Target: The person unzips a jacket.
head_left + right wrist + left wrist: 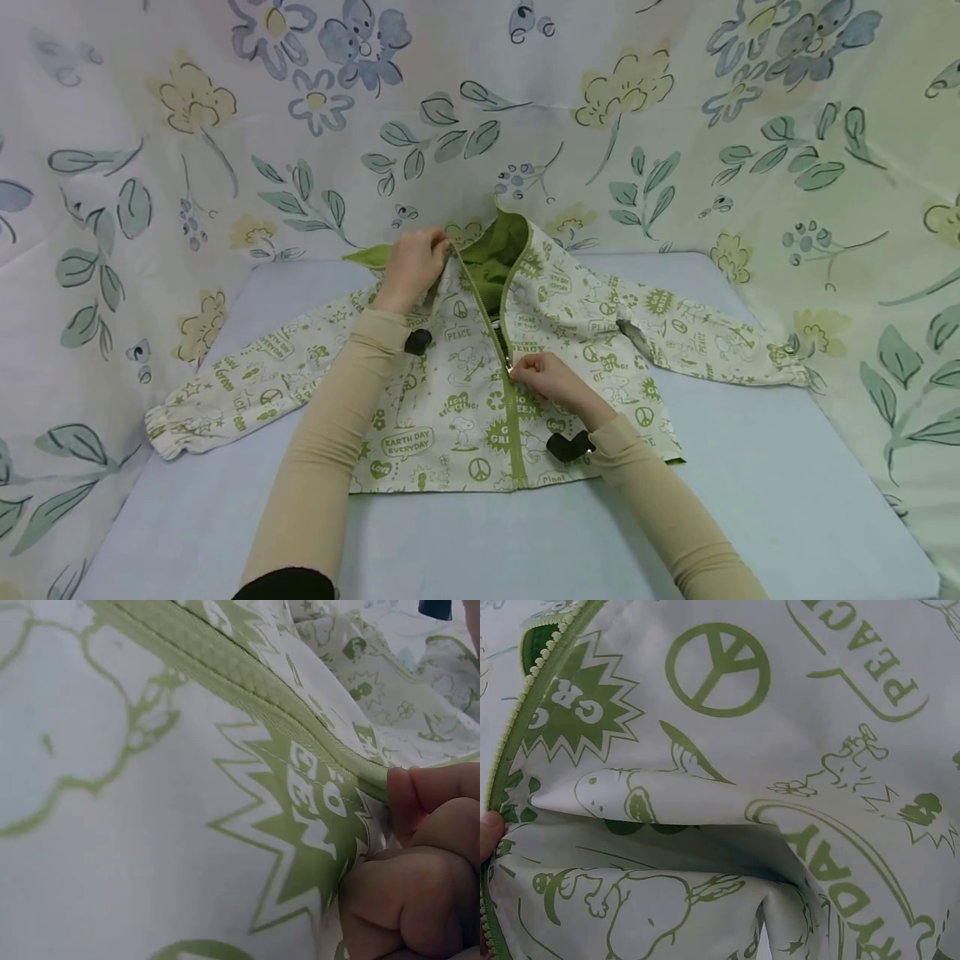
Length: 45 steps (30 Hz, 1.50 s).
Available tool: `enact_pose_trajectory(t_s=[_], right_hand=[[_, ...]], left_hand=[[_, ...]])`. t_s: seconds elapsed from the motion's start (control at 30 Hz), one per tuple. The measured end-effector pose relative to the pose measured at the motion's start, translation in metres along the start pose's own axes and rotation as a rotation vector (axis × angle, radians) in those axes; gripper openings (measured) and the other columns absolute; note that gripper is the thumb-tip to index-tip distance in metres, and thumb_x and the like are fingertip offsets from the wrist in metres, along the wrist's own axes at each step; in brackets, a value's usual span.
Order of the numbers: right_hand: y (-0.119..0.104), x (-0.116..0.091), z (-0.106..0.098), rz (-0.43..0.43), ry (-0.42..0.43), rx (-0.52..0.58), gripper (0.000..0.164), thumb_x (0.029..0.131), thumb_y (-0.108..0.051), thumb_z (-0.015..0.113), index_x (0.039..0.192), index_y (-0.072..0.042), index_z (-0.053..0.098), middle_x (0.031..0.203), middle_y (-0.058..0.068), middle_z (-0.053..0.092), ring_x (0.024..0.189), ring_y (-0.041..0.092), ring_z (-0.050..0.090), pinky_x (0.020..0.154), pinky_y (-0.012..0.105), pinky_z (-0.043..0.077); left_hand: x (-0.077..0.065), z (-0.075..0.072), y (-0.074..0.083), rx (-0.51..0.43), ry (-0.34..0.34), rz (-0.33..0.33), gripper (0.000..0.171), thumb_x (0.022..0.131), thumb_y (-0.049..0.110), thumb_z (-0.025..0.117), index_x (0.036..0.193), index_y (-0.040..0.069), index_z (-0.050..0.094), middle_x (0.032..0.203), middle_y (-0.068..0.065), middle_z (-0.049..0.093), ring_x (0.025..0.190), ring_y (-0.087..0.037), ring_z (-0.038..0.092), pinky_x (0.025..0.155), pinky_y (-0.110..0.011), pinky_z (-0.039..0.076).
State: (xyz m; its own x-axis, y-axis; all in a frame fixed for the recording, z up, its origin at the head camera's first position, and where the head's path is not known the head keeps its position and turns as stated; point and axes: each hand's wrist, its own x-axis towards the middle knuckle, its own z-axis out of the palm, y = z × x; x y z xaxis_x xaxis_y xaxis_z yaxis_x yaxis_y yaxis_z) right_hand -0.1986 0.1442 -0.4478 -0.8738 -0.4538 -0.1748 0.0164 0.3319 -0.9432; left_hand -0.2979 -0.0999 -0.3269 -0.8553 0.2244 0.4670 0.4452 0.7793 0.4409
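Observation:
A white jacket [457,450] with green cartoon and lettering print lies front up, sleeves spread to both sides. Its zipper [516,433] is closed along the lower front, while the upper part spreads in a V that shows the green lining [491,258]. My left hand [411,268] pinches the left front edge near the collar; in the left wrist view a fingertip [489,832] shows beside the zipper teeth [525,697]. Lower down, my right hand [557,385] pinches the zipper pull [509,365]. The right wrist view shows its fingers curled at the green zipper band [247,686].
Under the jacket is a table with a pale cloth [480,542]. A floral curtain [465,75] hangs behind and along both sides. Small black wrist devices [570,447] sit beside each forearm, over the jacket.

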Motion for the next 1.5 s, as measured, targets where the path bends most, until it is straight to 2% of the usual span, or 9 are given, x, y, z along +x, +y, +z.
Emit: enact_pose_trajectory(t_s=[0.17, 0.3, 0.6, 0.77, 1.0, 1.27, 1.4, 1.5], right_hand=[[0.003, -0.004, 0.003, 0.046, -0.017, 0.041, 0.023, 0.096, -0.019, 0.053, 0.093, 0.001, 0.064, 0.045, -0.001, 0.033, 0.036, 0.011, 0.025, 0.037, 0.026, 0.026], [0.006, -0.008, 0.005, 0.033, -0.028, 0.042, 0.022, 0.095, -0.017, 0.053, 0.091, 0.002, 0.063, 0.046, -0.001, 0.033, 0.037, 0.011, 0.025, 0.038, 0.026, 0.026], [0.013, -0.014, 0.010, 0.079, -0.058, 0.026, 0.019, 0.094, -0.017, 0.055, 0.089, -0.001, 0.065, 0.049, -0.002, 0.037, 0.039, 0.010, 0.027, 0.038, 0.025, 0.026], [0.014, -0.018, 0.014, 0.079, -0.064, 0.011, 0.021, 0.093, -0.017, 0.056, 0.086, 0.001, 0.063, 0.051, -0.003, 0.038, 0.040, 0.009, 0.029, 0.040, 0.025, 0.028], [0.015, -0.024, 0.016, 0.038, -0.134, 0.035, 0.026, 0.093, -0.011, 0.055, 0.076, 0.007, 0.054, 0.050, -0.002, 0.034, 0.040, 0.010, 0.026, 0.040, 0.025, 0.026], [0.010, -0.029, 0.013, 0.036, -0.139, 0.053, 0.027, 0.094, -0.014, 0.054, 0.078, 0.007, 0.054, 0.051, -0.002, 0.034, 0.040, 0.010, 0.026, 0.041, 0.027, 0.026], [0.007, -0.030, 0.011, 0.031, -0.120, 0.052, 0.023, 0.093, -0.013, 0.055, 0.083, 0.008, 0.057, 0.055, -0.001, 0.038, 0.041, 0.009, 0.028, 0.040, 0.026, 0.027], [0.006, -0.030, 0.008, 0.019, -0.106, 0.029, 0.021, 0.093, -0.012, 0.056, 0.085, 0.008, 0.059, 0.056, 0.000, 0.039, 0.042, 0.010, 0.029, 0.041, 0.027, 0.028]], left_hand=[[-0.001, 0.001, -0.003, -0.002, 0.030, 0.013, 0.017, 0.094, 0.013, 0.056, 0.100, 0.002, 0.069, 0.088, -0.012, 0.067, 0.068, -0.021, 0.060, 0.062, -0.033, 0.048], [-0.002, 0.001, -0.004, -0.017, 0.045, 0.021, 0.017, 0.094, 0.012, 0.056, 0.100, 0.002, 0.069, 0.088, -0.011, 0.067, 0.069, -0.021, 0.060, 0.063, -0.033, 0.049], [-0.008, 0.004, -0.010, -0.066, 0.050, -0.020, 0.019, 0.095, 0.013, 0.055, 0.103, 0.002, 0.068, 0.093, -0.011, 0.067, 0.074, -0.022, 0.061, 0.067, -0.035, 0.049], [-0.010, 0.004, -0.011, -0.077, 0.074, -0.018, 0.019, 0.095, 0.013, 0.055, 0.102, 0.002, 0.068, 0.092, -0.011, 0.067, 0.073, -0.021, 0.061, 0.066, -0.034, 0.050], [-0.010, 0.003, -0.011, -0.101, 0.081, -0.036, 0.019, 0.095, 0.012, 0.055, 0.103, 0.001, 0.068, 0.092, -0.012, 0.067, 0.075, -0.022, 0.061, 0.067, -0.034, 0.050], [-0.012, 0.002, -0.013, -0.073, 0.067, -0.039, 0.020, 0.095, 0.010, 0.053, 0.106, 0.000, 0.066, 0.097, -0.014, 0.066, 0.080, -0.024, 0.061, 0.071, -0.036, 0.050], [-0.014, 0.002, -0.012, -0.073, 0.062, -0.027, 0.021, 0.096, 0.007, 0.050, 0.110, 0.000, 0.064, 0.102, -0.016, 0.064, 0.083, -0.026, 0.062, 0.071, -0.036, 0.051], [-0.016, 0.005, -0.013, -0.034, 0.044, 0.034, 0.027, 0.096, 0.000, 0.046, 0.119, -0.001, 0.058, 0.112, -0.017, 0.059, 0.098, -0.029, 0.058, 0.083, -0.036, 0.048]])
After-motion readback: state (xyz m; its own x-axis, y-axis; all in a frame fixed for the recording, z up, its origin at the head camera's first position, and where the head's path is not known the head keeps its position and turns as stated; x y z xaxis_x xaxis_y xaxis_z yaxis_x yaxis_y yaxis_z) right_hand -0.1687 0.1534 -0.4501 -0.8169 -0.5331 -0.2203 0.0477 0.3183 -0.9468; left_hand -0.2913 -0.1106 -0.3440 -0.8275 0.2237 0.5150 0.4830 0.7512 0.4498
